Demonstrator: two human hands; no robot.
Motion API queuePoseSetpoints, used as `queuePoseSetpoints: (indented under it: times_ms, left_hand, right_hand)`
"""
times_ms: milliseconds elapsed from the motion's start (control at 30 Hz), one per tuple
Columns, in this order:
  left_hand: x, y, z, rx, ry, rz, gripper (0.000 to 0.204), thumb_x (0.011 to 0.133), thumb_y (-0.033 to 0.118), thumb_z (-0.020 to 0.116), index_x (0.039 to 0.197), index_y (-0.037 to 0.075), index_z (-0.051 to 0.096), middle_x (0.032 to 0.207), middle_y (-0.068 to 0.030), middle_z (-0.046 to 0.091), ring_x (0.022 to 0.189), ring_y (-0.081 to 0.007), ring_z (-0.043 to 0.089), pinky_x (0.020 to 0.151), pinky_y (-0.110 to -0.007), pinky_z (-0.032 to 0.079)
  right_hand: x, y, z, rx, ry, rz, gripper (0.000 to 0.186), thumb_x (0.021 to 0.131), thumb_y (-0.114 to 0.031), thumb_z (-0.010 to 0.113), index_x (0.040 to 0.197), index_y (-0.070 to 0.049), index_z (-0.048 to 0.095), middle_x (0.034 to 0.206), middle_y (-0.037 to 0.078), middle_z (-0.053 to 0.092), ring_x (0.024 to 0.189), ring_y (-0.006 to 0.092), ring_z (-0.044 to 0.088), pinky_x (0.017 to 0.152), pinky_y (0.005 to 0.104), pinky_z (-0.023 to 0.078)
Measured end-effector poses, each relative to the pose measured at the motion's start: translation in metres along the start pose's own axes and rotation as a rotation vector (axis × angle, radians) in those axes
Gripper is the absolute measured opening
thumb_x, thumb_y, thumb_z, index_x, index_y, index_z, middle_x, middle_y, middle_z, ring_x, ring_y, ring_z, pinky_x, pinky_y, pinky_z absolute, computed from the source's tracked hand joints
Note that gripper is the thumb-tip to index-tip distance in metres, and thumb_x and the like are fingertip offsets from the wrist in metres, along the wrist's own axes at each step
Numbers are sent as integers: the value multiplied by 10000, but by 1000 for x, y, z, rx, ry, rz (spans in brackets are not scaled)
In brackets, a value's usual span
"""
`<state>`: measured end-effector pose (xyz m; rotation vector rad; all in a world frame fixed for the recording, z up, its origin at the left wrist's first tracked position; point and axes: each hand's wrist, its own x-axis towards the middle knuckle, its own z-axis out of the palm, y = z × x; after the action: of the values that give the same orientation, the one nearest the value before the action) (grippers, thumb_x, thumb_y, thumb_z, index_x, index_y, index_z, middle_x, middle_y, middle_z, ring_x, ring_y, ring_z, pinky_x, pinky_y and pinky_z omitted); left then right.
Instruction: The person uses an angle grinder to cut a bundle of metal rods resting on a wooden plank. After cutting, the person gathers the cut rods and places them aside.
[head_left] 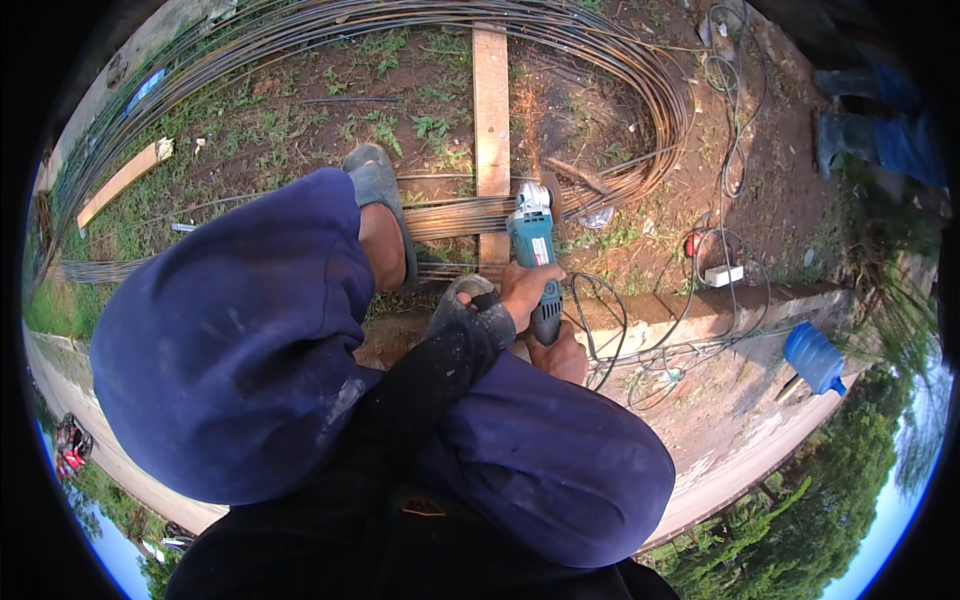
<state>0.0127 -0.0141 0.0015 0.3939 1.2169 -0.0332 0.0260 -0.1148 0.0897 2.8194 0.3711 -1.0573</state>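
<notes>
A teal angle grinder [533, 238] with a silver head is gripped in both my hands. My left hand [525, 290] wraps around the middle of its body, and my right hand [560, 355] is closed at the rear end, partly hidden by my right knee. The disc [551, 190], seen nearly edge-on, is at the bundle of thin steel rods [460, 217]. An orange streak of sparks [528, 110] flies away from it over the soil. Under the rods lies a wooden plank [491, 110]. My left sandalled foot [383, 215] rests on the rods left of the plank.
The rods loop in a wide coil [660, 90] around the far side. A black cable [620, 340] trails right from the grinder, past a white block [724, 275]. A blue water jug [815, 357] lies beyond the concrete curb [660, 315]. Another wood piece [125, 183] lies left.
</notes>
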Motion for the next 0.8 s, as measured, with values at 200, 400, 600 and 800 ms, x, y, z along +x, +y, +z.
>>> queuePoseSetpoints:
  times_ms: [200,400,600,800]
  left_hand:
    - [5,-2,0,-3,10,0,191,722,146,745,823,26,636,729,-49,598,619,-159,580,588,-340,453]
    - [8,3,1,3,27,9,190,719,154,745,807,21,641,719,-48,600,621,-157,582,589,-340,454]
    - [2,7,2,61,43,9,197,714,150,743,821,20,642,739,-51,614,651,-154,588,607,-341,459]
    - [-8,1,2,0,4,31,237,710,156,745,875,18,645,758,-63,621,654,-177,587,629,-354,459]
  right_hand:
    - [2,-1,0,5,13,-18,417,756,-353,723,1025,-63,589,807,252,691,802,436,682,749,521,529]
    - [7,-5,-2,-11,28,-53,399,761,-332,720,1007,-51,580,807,257,689,794,441,682,731,524,531]
    - [5,-2,0,-13,38,-47,425,760,-376,735,982,-53,573,804,260,688,791,442,682,731,526,529]
    - [1,5,3,22,18,-10,450,753,-411,738,989,-64,575,792,249,691,797,431,687,730,527,529]
